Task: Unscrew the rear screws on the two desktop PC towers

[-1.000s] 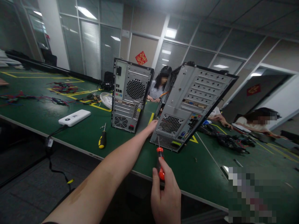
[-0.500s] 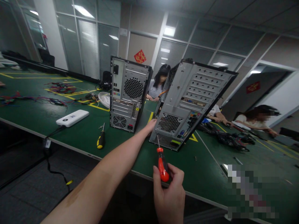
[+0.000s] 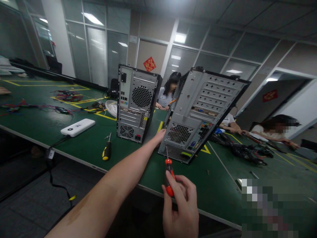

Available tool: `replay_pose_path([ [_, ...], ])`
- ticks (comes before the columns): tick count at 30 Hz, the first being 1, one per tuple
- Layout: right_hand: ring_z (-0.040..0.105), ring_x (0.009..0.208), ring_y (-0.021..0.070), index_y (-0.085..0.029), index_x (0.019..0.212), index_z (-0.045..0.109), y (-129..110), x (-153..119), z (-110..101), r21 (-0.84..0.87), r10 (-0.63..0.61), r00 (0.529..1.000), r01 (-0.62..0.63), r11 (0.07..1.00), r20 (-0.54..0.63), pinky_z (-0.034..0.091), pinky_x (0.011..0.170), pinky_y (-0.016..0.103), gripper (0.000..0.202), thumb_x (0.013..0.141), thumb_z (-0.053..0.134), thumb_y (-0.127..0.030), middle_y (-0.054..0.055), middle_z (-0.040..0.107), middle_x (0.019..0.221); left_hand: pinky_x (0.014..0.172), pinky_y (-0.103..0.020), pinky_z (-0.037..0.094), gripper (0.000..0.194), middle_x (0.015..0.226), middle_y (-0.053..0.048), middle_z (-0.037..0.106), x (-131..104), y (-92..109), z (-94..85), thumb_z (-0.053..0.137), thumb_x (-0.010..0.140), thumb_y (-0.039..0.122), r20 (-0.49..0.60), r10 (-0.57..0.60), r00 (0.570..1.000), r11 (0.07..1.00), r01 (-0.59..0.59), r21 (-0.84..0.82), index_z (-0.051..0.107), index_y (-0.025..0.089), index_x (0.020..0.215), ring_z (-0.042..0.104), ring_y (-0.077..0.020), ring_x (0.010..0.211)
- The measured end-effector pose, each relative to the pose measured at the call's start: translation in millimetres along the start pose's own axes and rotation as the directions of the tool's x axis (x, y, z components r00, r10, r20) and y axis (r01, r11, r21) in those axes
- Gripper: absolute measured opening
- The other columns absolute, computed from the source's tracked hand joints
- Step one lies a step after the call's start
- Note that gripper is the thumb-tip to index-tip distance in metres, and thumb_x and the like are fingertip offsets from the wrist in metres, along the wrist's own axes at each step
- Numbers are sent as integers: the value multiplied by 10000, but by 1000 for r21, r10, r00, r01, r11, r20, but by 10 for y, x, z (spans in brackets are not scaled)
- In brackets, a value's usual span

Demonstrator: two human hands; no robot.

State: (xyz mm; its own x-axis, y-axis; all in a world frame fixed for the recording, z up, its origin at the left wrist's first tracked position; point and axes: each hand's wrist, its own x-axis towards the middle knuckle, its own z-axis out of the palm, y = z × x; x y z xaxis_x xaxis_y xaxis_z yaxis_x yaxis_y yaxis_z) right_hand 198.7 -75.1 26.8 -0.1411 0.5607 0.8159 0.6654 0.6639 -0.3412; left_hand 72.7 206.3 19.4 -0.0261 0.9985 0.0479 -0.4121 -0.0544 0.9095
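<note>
A grey computer case [image 3: 184, 109] stands with its back panel toward me, appearing tilted to the right. My right hand [image 3: 182, 201] is closed around the handle of a red and black screwdriver [image 3: 169, 177], index finger along the handle. The screwdriver's thin shaft points up to the lower left of that panel, where its tip seems to touch. My left hand [image 3: 161, 136] reaches to the case's lower left side; its fingers are hidden behind the case edge. Left of it a second computer case [image 3: 137, 99] stands upright, back panel also facing me.
A yellow and black screwdriver [image 3: 107, 150] lies near small screws. Beside it are a white power bank [image 3: 78, 127] with a black cable and tangled wires [image 3: 66, 96]. Black cables [image 3: 245, 150] lie at right. Co-workers [image 3: 168, 92] sit across the green table [image 3: 138, 165].
My right index finger has moved from beside the screwdriver onto the front of its handle. The view has shifted slightly; my left hand stays at the case.
</note>
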Motion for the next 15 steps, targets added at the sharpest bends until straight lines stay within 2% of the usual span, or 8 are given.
replay_pose_path([
  [4, 691, 1060, 211, -200, 1315, 638, 29, -9, 0, 12, -17, 1000, 17, 1000, -10, 624, 795, 299, 350, 991, 542, -109, 133, 580, 1224, 870, -318, 537, 291, 830, -75, 762, -22, 24, 24, 755, 854, 306, -6, 0, 1000, 1000, 0, 0, 757, 129, 1085, 713, -205, 860],
  [10, 664, 1160, 217, -207, 1300, 650, 14, -24, -1, 21, -18, 1000, 18, 1000, 2, 609, 881, 313, 350, 1004, 508, -87, 146, 556, 1326, 827, -321, 533, 305, 788, -72, 754, -31, 53, 53, 777, 834, 323, -34, -9, 999, 1000, 10, 15, 761, 136, 1074, 706, -212, 817],
  [15, 677, 1033, 201, -239, 1228, 697, 20, -41, 27, 28, -21, 1000, 21, 999, 9, 605, 831, 325, 252, 992, 624, -187, 127, 542, 1323, 764, -298, 522, 280, 778, -63, 733, -17, 34, 39, 785, 829, 340, -49, -30, 998, 999, 31, 11, 756, 129, 1009, 676, -187, 748],
])
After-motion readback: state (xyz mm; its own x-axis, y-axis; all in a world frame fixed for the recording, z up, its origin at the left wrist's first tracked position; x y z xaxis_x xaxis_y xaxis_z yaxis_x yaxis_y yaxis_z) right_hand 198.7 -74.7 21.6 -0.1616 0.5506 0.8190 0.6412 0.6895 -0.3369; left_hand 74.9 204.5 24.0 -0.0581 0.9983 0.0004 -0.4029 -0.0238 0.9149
